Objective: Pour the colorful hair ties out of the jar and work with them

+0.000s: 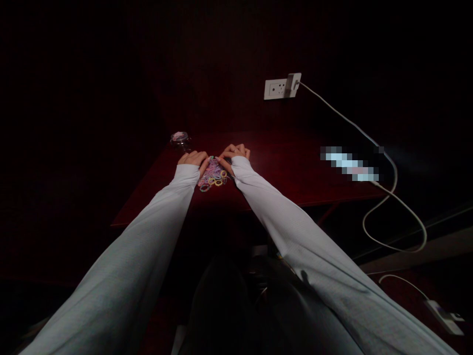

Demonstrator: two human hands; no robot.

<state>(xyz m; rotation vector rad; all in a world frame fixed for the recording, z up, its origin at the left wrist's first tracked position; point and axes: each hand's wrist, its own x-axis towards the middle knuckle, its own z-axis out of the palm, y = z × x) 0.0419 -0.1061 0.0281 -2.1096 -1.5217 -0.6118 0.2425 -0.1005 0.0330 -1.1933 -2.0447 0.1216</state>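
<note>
A small heap of colourful hair ties (213, 170), mostly purple and pink, lies on the dark red table (288, 172) between my hands. Several yellow and green rings rest at its near edge. My left hand (194, 159) is closed at the left side of the heap, its bent fingers touching the hair ties. On the other side my right hand (236, 152) has its fingers curled and its thumb pointing at the top of the heap. Whatever it pinches is too small to make out. A clear jar (180, 141) with a pinkish top stands just beyond my left hand.
A wall socket (276, 89) holds a white charger (294, 80). Its white cable (343, 117) loops down past the table's right side to a blurred-out bright device (349, 163). Lower right is a white power strip (443, 315). The surroundings are very dark.
</note>
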